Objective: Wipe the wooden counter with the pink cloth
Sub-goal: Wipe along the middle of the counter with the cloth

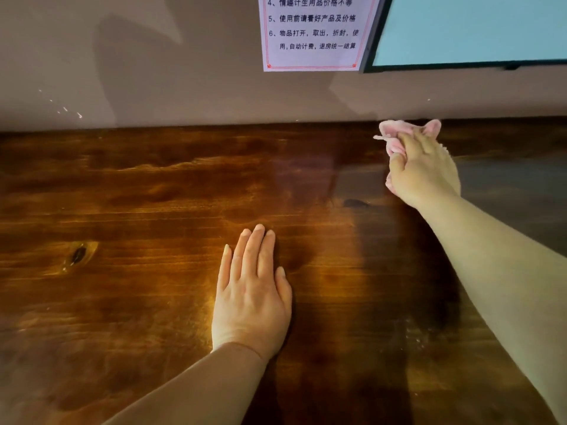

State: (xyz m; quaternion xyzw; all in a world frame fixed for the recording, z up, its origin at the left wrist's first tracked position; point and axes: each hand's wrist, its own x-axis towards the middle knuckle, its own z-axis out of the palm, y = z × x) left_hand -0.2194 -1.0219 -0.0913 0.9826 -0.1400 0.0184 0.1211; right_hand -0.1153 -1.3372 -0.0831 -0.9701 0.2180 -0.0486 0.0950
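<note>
I have the right hand (422, 167) clenched around the bunched pink cloth (399, 133), pressed on the wooden desk (138, 194) at its far edge, right where it meets the wall (153, 87) and just below the printed notice (313, 32) and the screen (469, 29). My left hand (251, 296) lies flat and released on the desk, nearer me than the cloth, grasping nothing. To wipe well, I judge I should keep even pressure, drag the cloth in long overlapping passes along the grain away from the wall, and shift the left hand aside so no strip beneath it gets skipped. Spreading the cloth flatter would cover more per pass.
</note>
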